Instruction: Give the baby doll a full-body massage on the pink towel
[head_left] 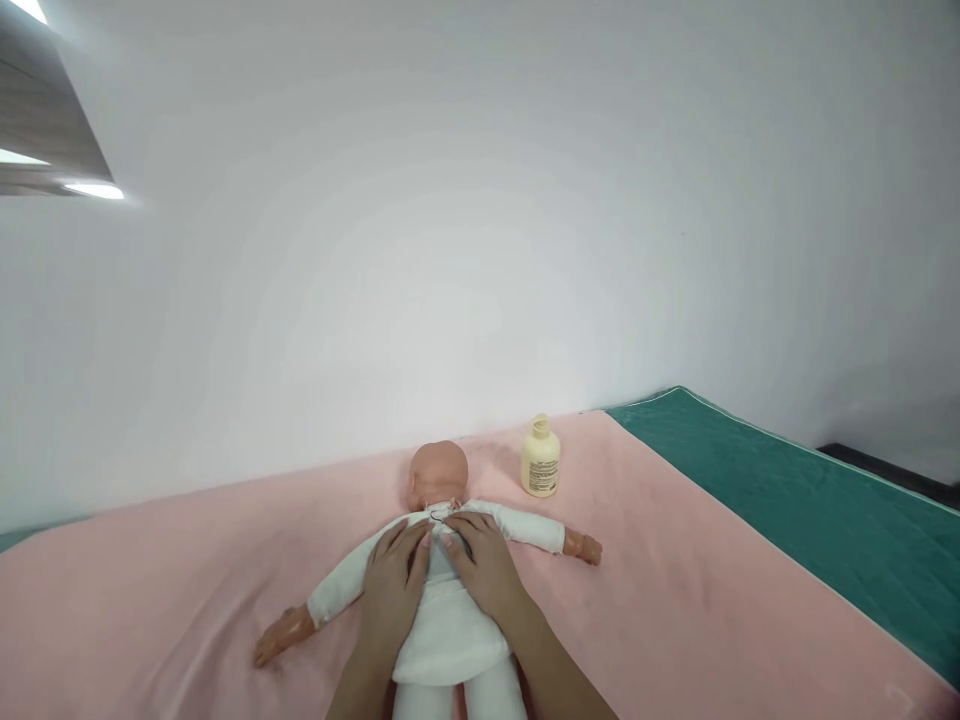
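A baby doll (450, 635) with a white cloth body lies stretched out, its bald head (441, 472) toward the wall and its arms spread to both sides. The back of the head faces up, so it appears to lie face down. On the left of its upper back rests my left hand (394, 575), fingers extended and flat against the cloth. My right hand (484, 560) lies the same way on the right side, the two thumbs close together. A thin dark cord or thread (436, 517) shows between the fingertips near the neck.
A pale yellow pump bottle (540, 460) with a printed label stands beyond the doll's right-hand arm. Pink cloth (675, 600) covers the surface beneath, with a green cover (787, 490) along the right. A white wall (450, 250) rises directly behind.
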